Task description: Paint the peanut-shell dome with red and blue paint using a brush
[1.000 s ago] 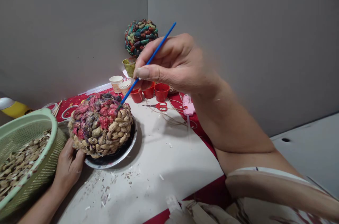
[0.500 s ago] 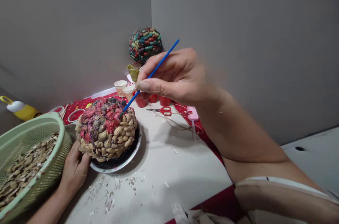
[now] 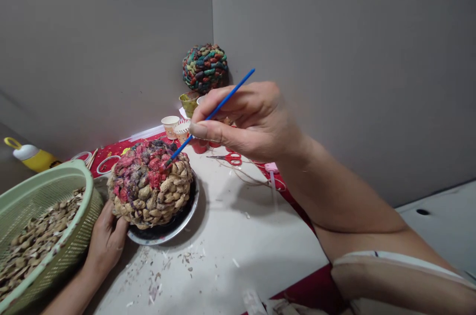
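On the white counter [image 3: 230, 206], lower left, my left fingers [image 3: 119, 235] sit by the peanut ball [image 3: 148, 201], grip hidden. My right fingers [image 3: 211, 130] pinch the brush [image 3: 233, 91]; I'd dab softly.

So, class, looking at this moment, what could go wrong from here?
The paintbrush tip is at the edge of the red patch; a slip might smear the bare shells beside it.
The round ball sits in a dish, left hand at its lower left; pressing hard could tip or roll it.
Paper cups stand beyond the right hand; a careless reach might knock one over.
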Motion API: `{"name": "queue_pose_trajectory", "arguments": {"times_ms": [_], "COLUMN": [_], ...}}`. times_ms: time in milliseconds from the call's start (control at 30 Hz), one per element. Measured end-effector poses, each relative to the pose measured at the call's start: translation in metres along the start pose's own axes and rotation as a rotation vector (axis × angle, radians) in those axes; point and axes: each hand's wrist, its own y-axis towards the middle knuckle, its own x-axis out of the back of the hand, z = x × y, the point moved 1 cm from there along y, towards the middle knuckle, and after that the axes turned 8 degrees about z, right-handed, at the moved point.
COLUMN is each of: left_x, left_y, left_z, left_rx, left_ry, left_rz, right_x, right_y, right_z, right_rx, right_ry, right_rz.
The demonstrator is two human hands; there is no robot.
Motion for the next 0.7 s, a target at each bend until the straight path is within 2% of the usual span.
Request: {"name": "queue_pose_trajectory", "arguments": {"times_ms": [200, 367, 567, 700], "left_x": [0.001, 0.001, 0.002, 0.002], "left_y": [0.000, 0.001, 0.001, 0.002], "left_z": [-0.002, -0.003, -0.006, -0.006], "left_rx": [0.004, 0.023, -0.012, -0.017], "left_ry": [-0.002, -0.015, -0.011, 0.002], "left_rz": [0.005, 0.013, 0.006, -0.003], "right_x": [0.008, 0.014, 0.010, 0.012], "right_y": [-0.002, -0.004, -0.002, 0.001], "right_z": [0.008, 0.010, 0.002, -0.011], "right_rx": [-0.113, -0.178, -0.160, -0.229], "right_ry": [-0.025, 0.076, 0.187, 0.245], "right_rz": [0.008, 0.023, 0.068, 0.098]}}
